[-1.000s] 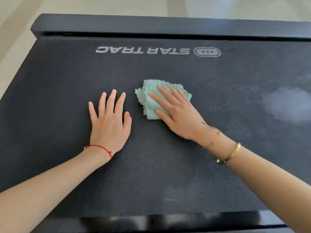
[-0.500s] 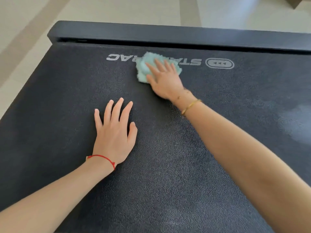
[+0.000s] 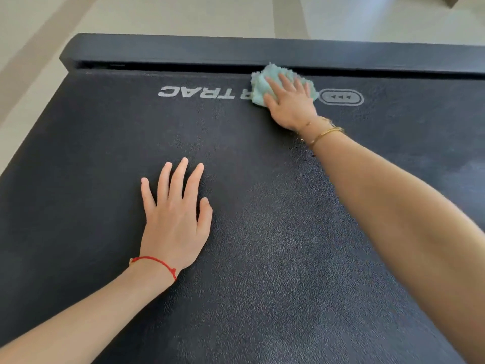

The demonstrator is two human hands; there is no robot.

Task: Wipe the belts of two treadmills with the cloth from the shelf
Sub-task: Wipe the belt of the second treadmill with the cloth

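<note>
A black textured treadmill belt (image 3: 262,258) fills the view, with a white STAR TRAC logo near its far end. My right hand (image 3: 290,103) presses flat, fingers straight, on a crumpled light-green cloth (image 3: 259,88) at the belt's far edge, covering part of the logo. Flat on the belt nearer to me lies my left hand (image 3: 174,219), fingers spread and holding nothing, a red string around its wrist.
The treadmill's black end cap (image 3: 236,49) runs across just beyond the cloth. Past it and along the left side lies pale tiled floor (image 3: 183,14). A faint light smear (image 3: 469,177) marks the belt at the right.
My right hand has pushed the cloth away from me, from mid-belt to the far edge and slightly right. My left hand has stayed flat in place.
</note>
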